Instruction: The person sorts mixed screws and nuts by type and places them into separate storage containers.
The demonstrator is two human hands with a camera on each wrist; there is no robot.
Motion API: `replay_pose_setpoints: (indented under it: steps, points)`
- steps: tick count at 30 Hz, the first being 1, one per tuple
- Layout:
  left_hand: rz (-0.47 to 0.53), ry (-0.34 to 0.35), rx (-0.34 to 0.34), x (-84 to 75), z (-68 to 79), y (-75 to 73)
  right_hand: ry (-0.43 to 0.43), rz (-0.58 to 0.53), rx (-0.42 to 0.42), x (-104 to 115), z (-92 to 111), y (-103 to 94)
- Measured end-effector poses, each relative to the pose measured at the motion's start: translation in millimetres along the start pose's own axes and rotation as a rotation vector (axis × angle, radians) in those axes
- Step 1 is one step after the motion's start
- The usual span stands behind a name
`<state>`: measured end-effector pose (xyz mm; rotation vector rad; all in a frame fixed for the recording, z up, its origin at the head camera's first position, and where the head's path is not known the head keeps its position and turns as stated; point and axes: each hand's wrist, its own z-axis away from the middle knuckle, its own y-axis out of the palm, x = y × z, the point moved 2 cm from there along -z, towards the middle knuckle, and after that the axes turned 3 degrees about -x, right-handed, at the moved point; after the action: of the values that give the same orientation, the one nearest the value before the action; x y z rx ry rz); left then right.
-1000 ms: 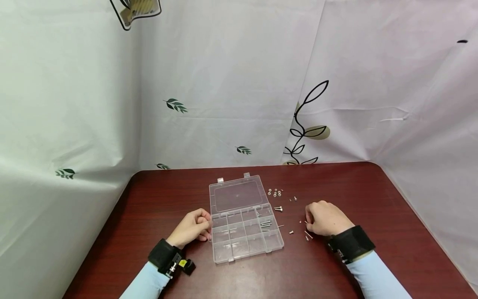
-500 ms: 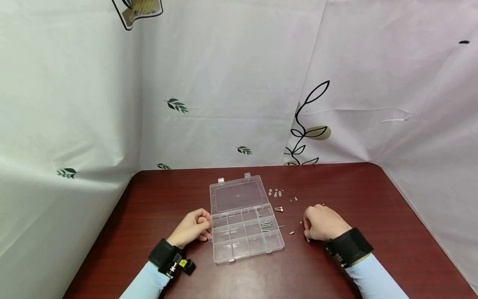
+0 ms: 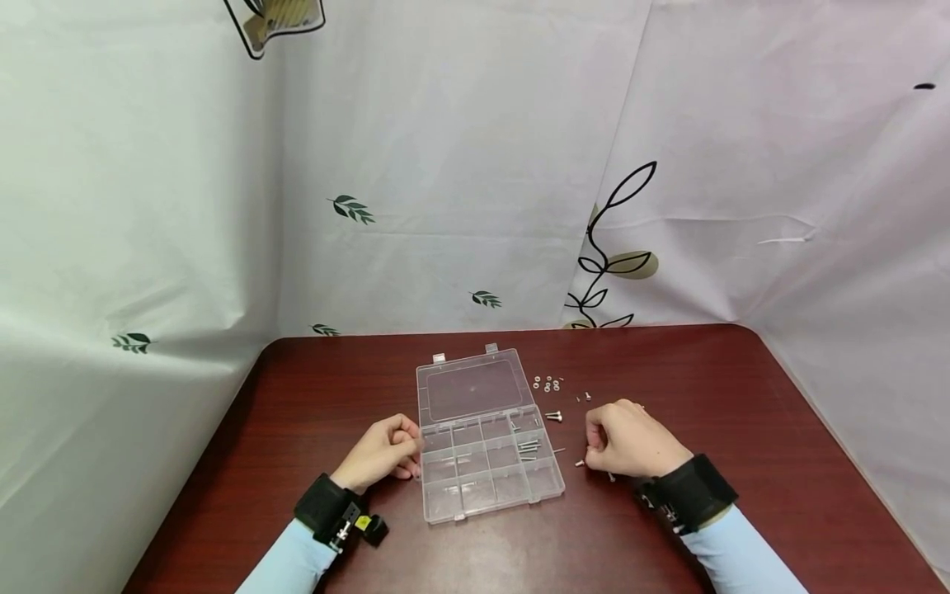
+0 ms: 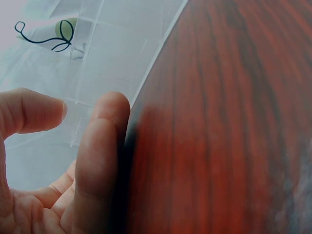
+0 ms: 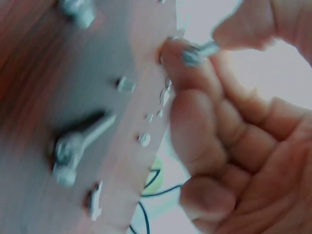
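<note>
A clear compartment box (image 3: 493,487) lies on the table with its lid (image 3: 475,388) folded back. My left hand (image 3: 382,452) holds the box's left edge, with curled fingers (image 4: 100,156) on one side of the plastic wall and the thumb (image 4: 41,114) on the other. My right hand (image 3: 634,439), just right of the box, pinches a small screw (image 5: 197,53) between thumb and forefinger, a little above the table. The screw is hidden in the head view. Several long screws (image 3: 529,445) lie in one right-hand compartment.
Loose screws (image 3: 554,416) and a small screw (image 3: 580,464) lie between the box and my right hand. Several washers (image 3: 547,384) sit beside the lid. Another screw (image 3: 612,477) shows below the right hand. White cloth (image 3: 445,165) hangs behind the table (image 3: 312,388).
My right hand has moved left toward the box, now near the small screw at its edge. It has left the spot where a few screws lay. My left hand and the box stay put.
</note>
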<state>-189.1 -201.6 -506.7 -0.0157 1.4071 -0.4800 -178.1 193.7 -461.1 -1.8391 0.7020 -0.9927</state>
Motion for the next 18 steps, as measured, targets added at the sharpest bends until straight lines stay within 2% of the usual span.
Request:
replay_pose_setpoints:
  steps: [7, 10, 15, 18]
  points:
    - [-0.003, -0.014, 0.000, 1.2, -1.0, -0.2, -0.177, -0.077, -0.194, 21, -9, 7.6]
    - [-0.006, -0.015, -0.004, 2.2, -1.4, -0.3, -0.248, -0.104, -0.247, 30, -10, 10.7]
    - [-0.001, -0.018, -0.005, 2.3, -1.1, -0.4, -0.353, -0.125, -0.306, 43, -12, 15.6]
    - [0.005, -0.018, -0.003, 0.7, -0.3, -0.1, -0.375, -0.112, -0.297, 48, -12, 17.6]
